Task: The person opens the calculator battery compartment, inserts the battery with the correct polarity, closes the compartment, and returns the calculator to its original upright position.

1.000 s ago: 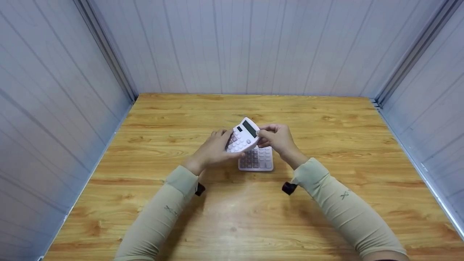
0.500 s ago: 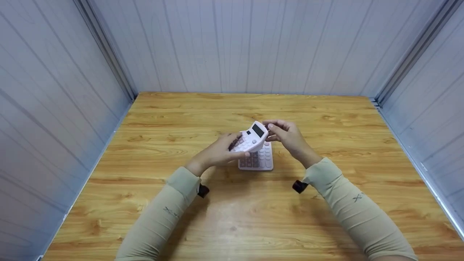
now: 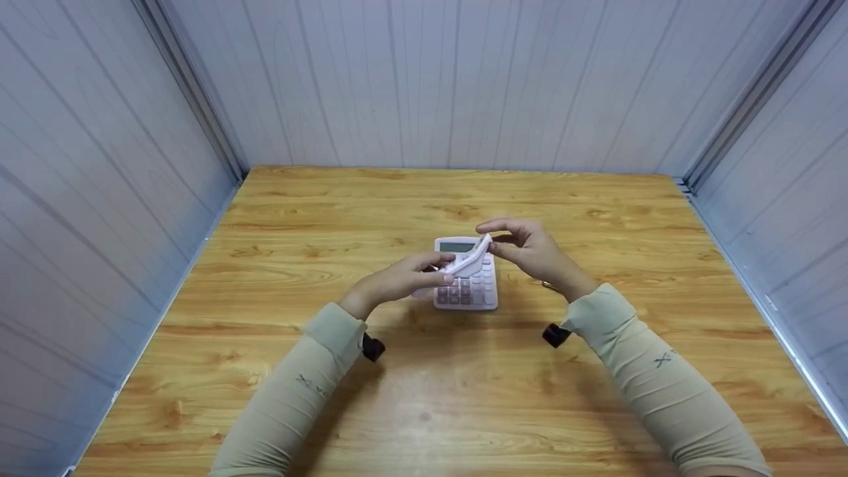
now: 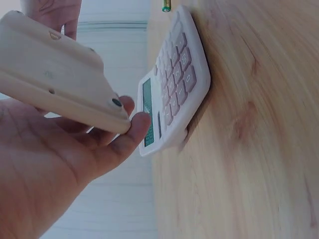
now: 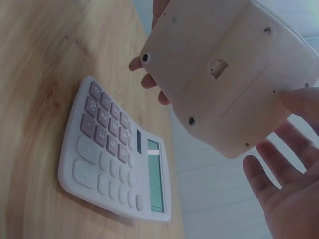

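Note:
My left hand (image 3: pixel 397 277) grips a white calculator (image 3: pixel 472 264) by its keypad end, above the table. The held calculator stands tilted on its side, and its back (image 5: pixel 234 94) shows in the right wrist view, with dark round feet and a small rectangular notch. Against that back lies the thumb of my right hand (image 3: pixel 540 255), at the display end; its fingers reach past the edge, tips partly hidden. A second white calculator (image 5: pixel 114 159) lies face up on the table beneath, grey-pink keys and display visible.
A green and gold battery (image 4: pixel 166 6) lies on the wooden table (image 3: pixel 424 391) beyond the lower calculator. Pale panel walls (image 3: pixel 424 86) enclose the table's back and sides. Dark wrist cameras (image 3: pixel 555 334) hang under both cuffs.
The held calculator has turned from face-up towards its edge, moving slightly right and down. My right hand has shifted right, its index finger now straighter. More of the lower calculator shows.

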Available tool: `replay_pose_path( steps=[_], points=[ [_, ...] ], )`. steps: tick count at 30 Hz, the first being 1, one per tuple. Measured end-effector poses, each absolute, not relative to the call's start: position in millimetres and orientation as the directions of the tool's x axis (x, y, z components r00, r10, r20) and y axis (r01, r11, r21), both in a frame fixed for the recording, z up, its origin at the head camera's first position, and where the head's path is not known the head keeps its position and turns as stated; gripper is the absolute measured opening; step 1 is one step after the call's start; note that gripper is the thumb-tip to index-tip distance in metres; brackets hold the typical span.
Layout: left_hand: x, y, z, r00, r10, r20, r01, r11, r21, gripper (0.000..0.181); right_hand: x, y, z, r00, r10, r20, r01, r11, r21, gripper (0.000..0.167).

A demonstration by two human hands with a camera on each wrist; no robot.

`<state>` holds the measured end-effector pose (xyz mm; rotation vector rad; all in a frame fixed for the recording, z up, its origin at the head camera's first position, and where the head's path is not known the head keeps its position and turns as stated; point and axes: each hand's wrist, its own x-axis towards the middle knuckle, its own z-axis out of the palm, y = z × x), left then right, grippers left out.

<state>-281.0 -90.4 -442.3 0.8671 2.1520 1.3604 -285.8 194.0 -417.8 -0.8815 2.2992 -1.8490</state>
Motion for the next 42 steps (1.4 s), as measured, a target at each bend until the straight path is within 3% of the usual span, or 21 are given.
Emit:
replay_pose_path(
  steps=[3,7,13,21,23,27,29,36,42],
  points=[
    [-280.6,-91.9,-443.3,-0.685,0.726,-0.063,0.243,0.309,0.920,0.066,-286.3,196.2,-418.2,-0.825,-0.487,0.286,-0.401,0.148,-0.904,0.027],
    [-280.6,-94.3,-447.6,-0.663,0.742,-0.101,0.161,0.273,0.949,0.063,-286.4,198.2,-419.8,-0.850,-0.482,0.214,-0.318,0.146,-0.937,0.027],
    [-281.1,-100.4,-452.4,-0.649,0.757,-0.079,0.073,0.165,0.984,0.065,-289.2,200.7,-424.6,-0.874,-0.443,0.199,-0.284,0.134,-0.950,0.026],
    [-283.8,-99.9,-453.5,-0.647,0.762,-0.006,0.052,0.052,0.997,0.122,-292.4,205.8,-430.9,-0.919,-0.331,0.215,-0.272,0.137,-0.952,0.025],
    [-283.8,-98.3,-453.9,-0.663,0.748,0.005,0.051,0.039,0.998,0.114,-292.6,205.9,-431.6,-0.927,-0.310,0.211,-0.264,0.140,-0.954,0.025],
    [-284.4,-96.2,-456.3,-0.744,0.667,0.017,0.069,0.052,0.996,0.068,-292.7,205.9,-432.4,-0.941,-0.275,0.198,-0.244,0.144,-0.959,0.026],
    [-285.5,-94.0,-457.9,-0.787,0.616,0.039,0.094,0.057,0.994,0.053,-292.4,206.0,-432.7,-0.950,-0.250,0.187,-0.225,0.136,-0.965,0.026],
    [-287.4,-87.1,-458.9,-0.872,0.470,0.133,0.168,0.032,0.985,0.035,-290.6,204.5,-434.4,-0.975,-0.172,0.144,-0.164,0.109,-0.980,0.028],
    [-285.4,-83.4,-456.3,-0.910,0.395,0.128,0.144,0.009,0.990,0.035,-289.2,204.2,-435.3,-0.980,-0.162,0.118,-0.136,0.105,-0.985,0.027]
  ],
)
